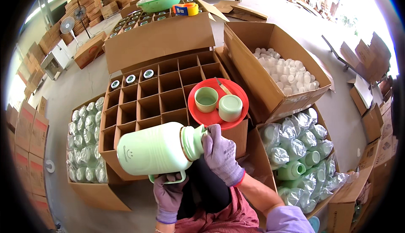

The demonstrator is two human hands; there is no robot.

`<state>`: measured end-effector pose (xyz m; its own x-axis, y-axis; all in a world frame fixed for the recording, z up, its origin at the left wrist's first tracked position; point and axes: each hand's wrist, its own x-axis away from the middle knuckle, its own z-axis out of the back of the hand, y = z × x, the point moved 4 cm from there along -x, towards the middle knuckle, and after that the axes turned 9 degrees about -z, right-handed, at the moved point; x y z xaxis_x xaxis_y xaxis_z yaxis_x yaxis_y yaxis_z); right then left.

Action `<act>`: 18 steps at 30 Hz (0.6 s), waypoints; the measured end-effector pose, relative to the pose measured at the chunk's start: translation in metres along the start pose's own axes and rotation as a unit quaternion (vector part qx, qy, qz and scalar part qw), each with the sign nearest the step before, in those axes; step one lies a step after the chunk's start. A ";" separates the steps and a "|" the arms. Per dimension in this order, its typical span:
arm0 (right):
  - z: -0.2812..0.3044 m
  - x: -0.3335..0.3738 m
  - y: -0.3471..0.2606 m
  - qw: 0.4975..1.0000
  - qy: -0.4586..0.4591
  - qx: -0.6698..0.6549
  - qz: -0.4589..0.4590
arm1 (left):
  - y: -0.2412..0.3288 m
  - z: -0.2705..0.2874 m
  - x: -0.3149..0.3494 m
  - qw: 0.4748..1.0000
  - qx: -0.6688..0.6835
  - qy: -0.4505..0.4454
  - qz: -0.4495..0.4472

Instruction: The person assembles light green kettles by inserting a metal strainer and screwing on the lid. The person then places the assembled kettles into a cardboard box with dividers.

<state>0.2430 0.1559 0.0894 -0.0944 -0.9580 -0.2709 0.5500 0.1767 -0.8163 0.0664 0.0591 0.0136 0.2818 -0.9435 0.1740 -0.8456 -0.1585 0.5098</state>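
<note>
A pale green vacuum jug (154,148) lies nearly sideways in the air above my lap, its mouth end to the right. My left hand (168,196), in a grey-purple glove, is closed round the jug's handle from below. At the mouth end, my gloved right hand (222,155) grips the neck and spout; its fingertips are partly hidden. Just beyond the jug, a red plate (240,93) rests on the divided carton (113,159). On it are an upright green cup (206,99), an upside-down green cup (230,108) and a small knife (223,86).
Three lidded tops show in the carton's far-left cells. A box of translucent plastic caps (291,75) stands at the far right. Bagged green jugs fill boxes at right (295,148) and left (88,127). Behind, another carton (160,43) bears a green basin (161,3) and tape rolls (185,9).
</note>
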 end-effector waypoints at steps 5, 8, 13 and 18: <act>-0.022 -0.006 0.003 1.000 -0.031 0.003 0.004 | -0.011 0.020 0.006 0.999 0.032 0.034 -0.015; -0.007 -0.028 -0.002 0.986 -0.151 -0.034 0.066 | 0.002 0.033 0.001 0.998 0.063 0.020 -0.013; 0.019 -0.119 0.100 0.911 0.044 0.406 0.051 | 0.011 0.035 -0.006 0.991 0.131 -0.002 0.012; 0.040 -0.092 0.039 0.974 0.071 0.118 0.178 | 0.028 0.041 0.003 0.984 0.167 0.045 0.039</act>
<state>0.3067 0.2417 0.1029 0.0327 -0.8018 -0.5967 0.7429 0.4189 -0.5222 0.0250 0.0405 -0.0061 0.2358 -0.9296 0.2833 -0.9641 -0.1872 0.1882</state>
